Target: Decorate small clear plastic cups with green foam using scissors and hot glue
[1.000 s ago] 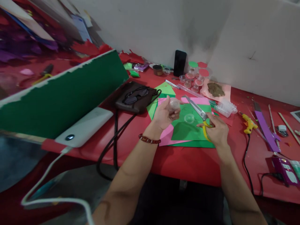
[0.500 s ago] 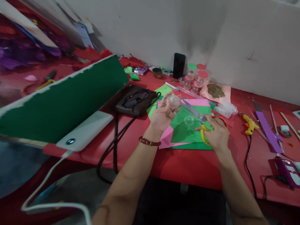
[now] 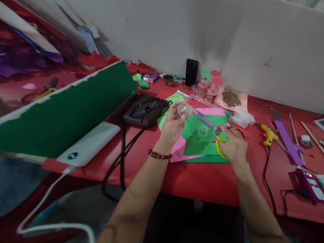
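Note:
A small clear plastic cup (image 3: 185, 110) is held up in my left hand (image 3: 173, 123), the fingers curled round its edge. My right hand (image 3: 233, 145) grips a pair of scissors (image 3: 208, 123) by its yellow and red handles. The blades point left, their tips at or close to the cup's right side; I cannot tell whether they touch it. Below, a second clear round plastic piece (image 3: 203, 131) lies on the green paper (image 3: 196, 145). Pink paper (image 3: 178, 148) shows from under the green sheets.
Left of the papers lies a dark bag (image 3: 141, 111) with sunglasses on it, beside a white power bank (image 3: 88, 145) and a green board (image 3: 76, 111). Lidded cups (image 3: 210, 86) and a phone (image 3: 191, 72) stand at the wall. A yellow glue gun (image 3: 268, 134) rests at right.
My left hand has turned a little, tilting the cup and shifting its fingers on it. The scissors stay at nearly the same place in my right hand. The whole view has shifted slightly.

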`<state>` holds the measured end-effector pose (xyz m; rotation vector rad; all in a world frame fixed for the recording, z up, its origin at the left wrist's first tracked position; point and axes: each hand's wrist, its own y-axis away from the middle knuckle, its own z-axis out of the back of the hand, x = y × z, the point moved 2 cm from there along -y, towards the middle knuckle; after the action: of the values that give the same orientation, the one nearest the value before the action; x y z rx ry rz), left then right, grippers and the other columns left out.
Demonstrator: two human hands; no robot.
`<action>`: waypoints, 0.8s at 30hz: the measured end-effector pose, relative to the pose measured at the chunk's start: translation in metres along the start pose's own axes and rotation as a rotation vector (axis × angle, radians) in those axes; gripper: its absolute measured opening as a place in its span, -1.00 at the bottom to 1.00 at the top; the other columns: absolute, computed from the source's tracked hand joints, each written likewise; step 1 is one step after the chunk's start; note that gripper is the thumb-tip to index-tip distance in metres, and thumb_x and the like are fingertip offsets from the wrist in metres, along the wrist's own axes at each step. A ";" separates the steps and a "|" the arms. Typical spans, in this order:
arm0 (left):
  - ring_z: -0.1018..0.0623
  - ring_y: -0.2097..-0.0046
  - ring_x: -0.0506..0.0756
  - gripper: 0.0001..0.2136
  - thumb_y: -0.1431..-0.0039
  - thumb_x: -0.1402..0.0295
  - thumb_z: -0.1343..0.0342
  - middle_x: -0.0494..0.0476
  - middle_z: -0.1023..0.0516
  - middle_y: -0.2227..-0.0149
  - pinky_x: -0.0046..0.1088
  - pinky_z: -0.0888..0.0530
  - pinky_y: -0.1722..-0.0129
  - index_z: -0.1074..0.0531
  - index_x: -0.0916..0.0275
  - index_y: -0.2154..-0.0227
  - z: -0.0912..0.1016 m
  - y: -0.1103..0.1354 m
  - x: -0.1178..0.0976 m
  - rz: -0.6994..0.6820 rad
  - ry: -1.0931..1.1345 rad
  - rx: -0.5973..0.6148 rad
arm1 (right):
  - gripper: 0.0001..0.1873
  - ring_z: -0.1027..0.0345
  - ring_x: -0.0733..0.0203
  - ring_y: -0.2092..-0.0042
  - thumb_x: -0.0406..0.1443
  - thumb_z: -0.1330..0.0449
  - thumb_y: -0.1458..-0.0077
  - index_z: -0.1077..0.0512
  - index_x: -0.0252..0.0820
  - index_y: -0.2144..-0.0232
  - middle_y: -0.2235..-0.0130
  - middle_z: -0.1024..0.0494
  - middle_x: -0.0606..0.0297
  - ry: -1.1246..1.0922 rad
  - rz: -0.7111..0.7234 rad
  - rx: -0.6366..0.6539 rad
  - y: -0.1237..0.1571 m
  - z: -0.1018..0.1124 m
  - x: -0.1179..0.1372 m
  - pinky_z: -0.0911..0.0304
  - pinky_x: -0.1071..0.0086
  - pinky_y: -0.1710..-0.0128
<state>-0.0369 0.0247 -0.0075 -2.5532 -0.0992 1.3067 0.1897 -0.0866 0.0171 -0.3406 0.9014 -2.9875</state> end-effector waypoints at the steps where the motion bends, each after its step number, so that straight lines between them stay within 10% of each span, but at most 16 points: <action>1: -0.57 -0.07 0.08 -0.57 0.03 0.44 -0.45 0.06 -0.56 -0.17 -0.39 -0.51 -0.06 -0.48 -0.01 0.10 0.000 0.000 -0.001 -0.030 -0.033 -0.005 | -0.66 -0.55 0.11 0.13 -0.12 -0.33 -0.24 -0.64 0.06 -0.05 0.19 -0.69 0.25 -0.001 -0.002 0.010 0.000 0.000 0.000 -0.18 0.37 0.30; 24: -0.57 -0.20 0.22 -0.78 0.03 0.45 -0.36 0.19 -0.65 -0.07 -0.22 -0.49 -0.15 -0.60 0.14 0.26 -0.001 0.004 -0.002 -0.272 -0.386 -0.042 | -0.59 -0.51 0.08 0.16 -0.10 -0.34 -0.24 -0.60 0.08 -0.12 0.13 -0.67 0.24 0.038 -0.121 0.177 0.002 -0.007 0.005 -0.10 0.33 0.36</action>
<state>-0.0380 0.0208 -0.0065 -2.1876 -0.5334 1.6729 0.1828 -0.0849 0.0117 -0.3481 0.6337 -3.1639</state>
